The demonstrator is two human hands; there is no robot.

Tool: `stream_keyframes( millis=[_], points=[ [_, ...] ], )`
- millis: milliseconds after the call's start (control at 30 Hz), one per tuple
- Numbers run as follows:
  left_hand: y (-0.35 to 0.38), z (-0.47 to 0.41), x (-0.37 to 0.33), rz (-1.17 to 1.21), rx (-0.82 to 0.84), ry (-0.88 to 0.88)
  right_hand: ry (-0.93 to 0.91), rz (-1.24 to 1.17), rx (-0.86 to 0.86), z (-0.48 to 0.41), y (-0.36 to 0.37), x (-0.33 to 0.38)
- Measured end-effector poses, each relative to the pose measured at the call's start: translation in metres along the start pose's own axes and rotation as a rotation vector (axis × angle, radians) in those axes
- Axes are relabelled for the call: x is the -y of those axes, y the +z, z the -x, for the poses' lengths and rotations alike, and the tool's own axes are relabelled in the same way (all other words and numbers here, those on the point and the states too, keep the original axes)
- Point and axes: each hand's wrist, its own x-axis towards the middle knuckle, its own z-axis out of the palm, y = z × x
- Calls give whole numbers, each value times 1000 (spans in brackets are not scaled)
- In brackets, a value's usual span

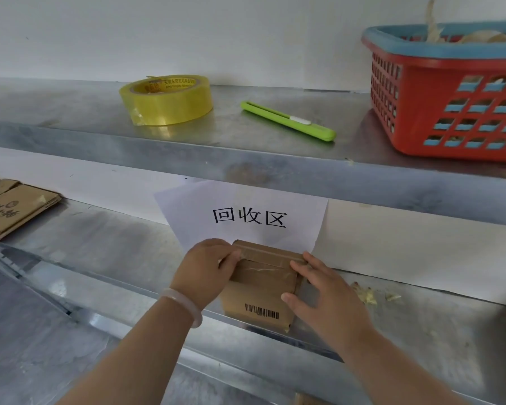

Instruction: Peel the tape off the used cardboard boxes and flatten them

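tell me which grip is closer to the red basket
Right. The right-hand grip rests against the right side of the cardboard box, below and left of the red basket; the left-hand grip holds the box's top left edge, farther left.

Both bare forearms reach forward and upward from the lower edge of the view, drawing closer together toward the hands; the left wrist wears a pale translucent bangle (192,306). The left hand (205,266) shows its back, fingers curled over the top left edge of the small brown cardboard box (260,293); the right hand (324,293) lies against the box's right side, fingers spread and nearly straight, thumb alongside.
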Motion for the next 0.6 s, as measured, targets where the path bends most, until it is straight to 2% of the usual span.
stream_keyframes(
  millis=[100,233,400,600],
  points=[
    [-7,-8,2,64,70,-153,6,6,-16,0,1,0],
    [-7,-15,10,128,167,-270,21,18,-43,-4,-4,9],
    [-13,-18,10,-109,210,-137,15,258,-47,-15,-8,35],
    [-10,-26,19,52,218,-148,-45,309,-73,-21,37,61]
  ],
)
